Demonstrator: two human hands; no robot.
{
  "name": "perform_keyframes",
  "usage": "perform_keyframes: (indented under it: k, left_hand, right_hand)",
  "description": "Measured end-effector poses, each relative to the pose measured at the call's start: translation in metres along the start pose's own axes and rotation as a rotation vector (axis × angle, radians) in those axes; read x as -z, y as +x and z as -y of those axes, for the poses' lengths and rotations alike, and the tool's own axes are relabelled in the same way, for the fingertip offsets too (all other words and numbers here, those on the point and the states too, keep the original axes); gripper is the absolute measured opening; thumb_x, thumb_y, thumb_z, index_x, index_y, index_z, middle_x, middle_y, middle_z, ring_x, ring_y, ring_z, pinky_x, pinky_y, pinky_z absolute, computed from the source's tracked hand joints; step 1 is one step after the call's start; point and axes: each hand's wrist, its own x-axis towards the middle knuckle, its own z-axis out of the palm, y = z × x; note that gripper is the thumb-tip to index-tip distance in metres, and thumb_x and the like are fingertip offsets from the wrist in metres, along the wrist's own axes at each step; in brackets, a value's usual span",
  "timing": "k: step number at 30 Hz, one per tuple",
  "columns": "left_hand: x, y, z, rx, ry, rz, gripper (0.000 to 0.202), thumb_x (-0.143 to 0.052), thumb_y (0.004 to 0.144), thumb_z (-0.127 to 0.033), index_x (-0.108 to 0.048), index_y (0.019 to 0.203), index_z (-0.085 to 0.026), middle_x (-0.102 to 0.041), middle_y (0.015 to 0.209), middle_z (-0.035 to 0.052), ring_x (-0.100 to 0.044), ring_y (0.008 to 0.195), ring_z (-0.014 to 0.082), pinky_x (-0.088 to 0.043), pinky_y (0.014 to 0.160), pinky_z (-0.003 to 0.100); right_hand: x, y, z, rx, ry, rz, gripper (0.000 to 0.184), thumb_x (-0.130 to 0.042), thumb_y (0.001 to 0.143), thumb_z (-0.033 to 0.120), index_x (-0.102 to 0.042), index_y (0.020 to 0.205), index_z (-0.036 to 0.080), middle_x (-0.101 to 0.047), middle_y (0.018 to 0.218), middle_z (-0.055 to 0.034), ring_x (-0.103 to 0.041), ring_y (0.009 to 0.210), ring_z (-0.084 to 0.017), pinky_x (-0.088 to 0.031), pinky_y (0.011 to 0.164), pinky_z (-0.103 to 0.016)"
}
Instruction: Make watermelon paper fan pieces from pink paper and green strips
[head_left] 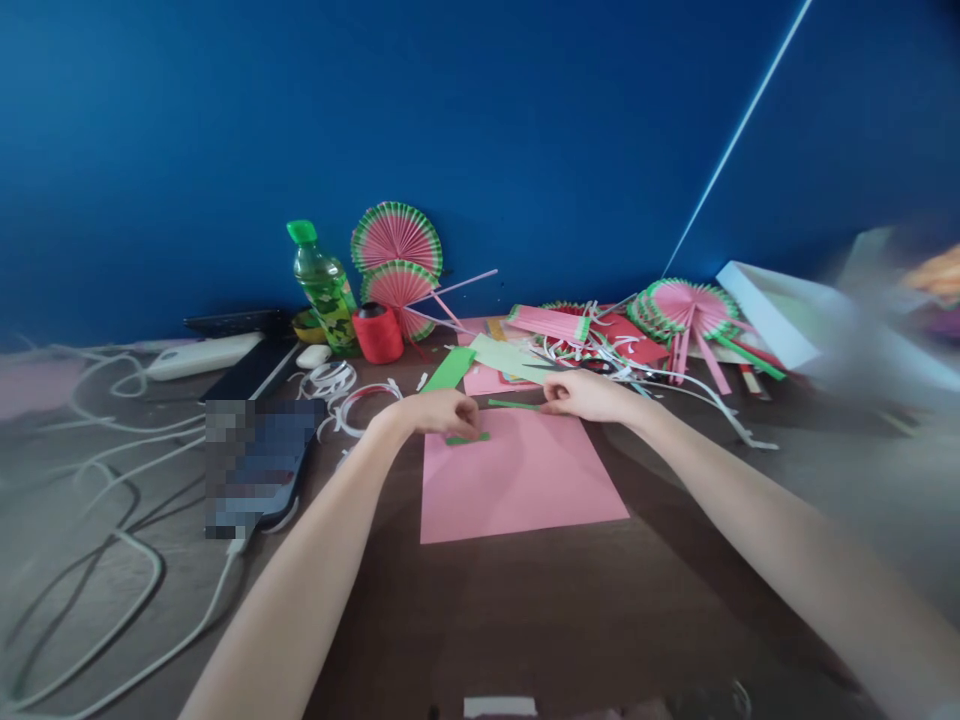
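Note:
A pink sheet of paper (517, 485) lies flat on the dark table. My left hand (444, 410) is over its upper left part, fingers closed at a short green paper strip (480, 437). At the sheet's far edge, my right hand (581, 396) pinches the right end of another thin green strip (510, 404), which stretches left along that edge. Just beyond my hands lie a green paper piece (450, 369) and a pale green sheet (510, 360). Scissors (544, 366) show partly behind my right hand.
Pink-and-green folded paper fans (397, 240) lean on the blue wall by a green-capped bottle (324, 290) and a red roll (378, 334). Tape rings (367, 405), a phone (274, 460) and white cables (154, 560) lie left. More fans (686, 305) and a white box (780, 310) stand right.

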Motion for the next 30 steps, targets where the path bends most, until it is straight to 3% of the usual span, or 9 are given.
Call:
perform_keyframes:
  k: [8, 13, 30]
  left_hand:
    - [0.001, -0.002, -0.002, 0.002, 0.014, -0.006, 0.017, -0.059, 0.064, -0.032, -0.06, 0.071, -0.016, -0.057, 0.067, -0.0021, -0.046, 0.06, 0.0088, -0.033, 0.055, 0.02]
    - [0.001, -0.001, -0.004, 0.002, 0.026, 0.002, 0.015, -0.058, 0.064, -0.029, -0.059, 0.071, -0.016, -0.057, 0.067, -0.0023, -0.046, 0.061, 0.009, -0.034, 0.058, 0.02]
    - [-0.001, 0.003, -0.001, -0.033, 0.052, -0.023, 0.014, -0.061, 0.065, -0.028, -0.058, 0.071, -0.016, -0.061, 0.068, -0.0021, -0.048, 0.061, 0.0094, -0.034, 0.058, 0.02]
  right_hand:
    - [0.018, -0.009, -0.003, -0.063, -0.057, 0.213, 0.038, -0.067, 0.06, 0.051, -0.047, 0.063, 0.02, -0.046, 0.058, 0.0039, -0.038, 0.054, -0.01, -0.023, 0.05, -0.025]
    - [0.016, -0.01, 0.009, -0.053, -0.055, 0.162, 0.037, -0.068, 0.058, 0.052, -0.051, 0.066, 0.02, -0.054, 0.066, 0.002, -0.045, 0.061, -0.012, -0.028, 0.053, -0.025]
    - [0.014, -0.007, 0.006, -0.083, -0.094, 0.231, 0.042, -0.066, 0.059, 0.056, -0.051, 0.073, 0.02, -0.058, 0.077, -0.001, -0.05, 0.068, -0.015, -0.033, 0.055, -0.026]
